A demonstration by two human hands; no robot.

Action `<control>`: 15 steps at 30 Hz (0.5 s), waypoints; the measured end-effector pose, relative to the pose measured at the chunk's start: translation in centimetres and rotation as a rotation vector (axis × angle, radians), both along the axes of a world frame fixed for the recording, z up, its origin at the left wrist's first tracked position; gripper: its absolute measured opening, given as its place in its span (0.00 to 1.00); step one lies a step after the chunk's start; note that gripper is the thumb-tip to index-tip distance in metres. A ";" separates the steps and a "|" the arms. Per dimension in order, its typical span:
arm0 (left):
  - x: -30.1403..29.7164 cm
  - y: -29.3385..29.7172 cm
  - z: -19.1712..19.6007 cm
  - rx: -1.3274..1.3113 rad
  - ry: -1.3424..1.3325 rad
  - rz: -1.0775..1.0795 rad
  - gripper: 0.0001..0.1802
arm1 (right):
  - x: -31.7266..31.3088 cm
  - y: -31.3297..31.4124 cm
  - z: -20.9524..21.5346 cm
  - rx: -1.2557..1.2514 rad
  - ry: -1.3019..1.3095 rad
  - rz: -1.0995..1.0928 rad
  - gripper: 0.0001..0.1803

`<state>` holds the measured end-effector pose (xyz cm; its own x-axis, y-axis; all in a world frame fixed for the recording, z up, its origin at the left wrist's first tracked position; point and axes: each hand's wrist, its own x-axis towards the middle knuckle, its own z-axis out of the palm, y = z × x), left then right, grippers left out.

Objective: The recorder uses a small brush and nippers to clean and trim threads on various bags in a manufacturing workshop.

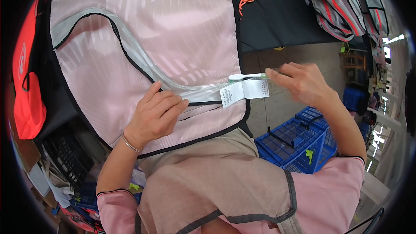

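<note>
- Black cloth covers the surface, and grey floor tiles show beside it.
- Near the top is an orange cord, with striped grey and red pieces to its right.
- Far left, a red bag sits by the edge; blue crates stand low on the right.
- One big pink piece with a black edge lies in front of the person, reaching down to their lap. A shiny pale grey strip curves across it.
- Two white tags stick out at the strip's right end.
- The left hand lies on the pink piece and the strip. Its fingers are a bit bent and a little apart, and the tips touch the cloth.
- The right hand is up off the cloth. Its fingers are pinched together on the end of a white brush, like a toothbrush.
- The brush is just above the tags. I cannot tell if it touches them.
</note>
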<state>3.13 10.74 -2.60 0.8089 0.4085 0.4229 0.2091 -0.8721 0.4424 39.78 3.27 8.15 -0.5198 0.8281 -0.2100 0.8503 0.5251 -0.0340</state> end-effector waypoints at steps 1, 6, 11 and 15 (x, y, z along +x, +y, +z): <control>-0.1 -0.1 0.0 0.000 0.001 -0.002 0.18 | 0.1 -0.2 -0.2 0.000 0.001 -0.002 0.24; 0.3 0.0 0.0 0.004 -0.027 0.005 0.18 | -1.6 0.5 -2.7 0.017 0.165 0.000 0.27; -0.2 -0.1 -0.3 0.041 -0.049 0.065 0.19 | -4.3 0.5 -3.9 0.076 0.168 -0.008 0.26; 0.0 0.0 -0.6 0.021 -0.115 0.093 0.19 | -5.9 -2.4 -3.0 0.077 0.135 -0.105 0.27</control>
<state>3.09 10.73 -3.19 0.7137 0.4695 0.5198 0.2384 -0.8606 0.4501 33.90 0.90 5.12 -0.4490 0.8902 -0.0777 0.8910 0.4394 -0.1144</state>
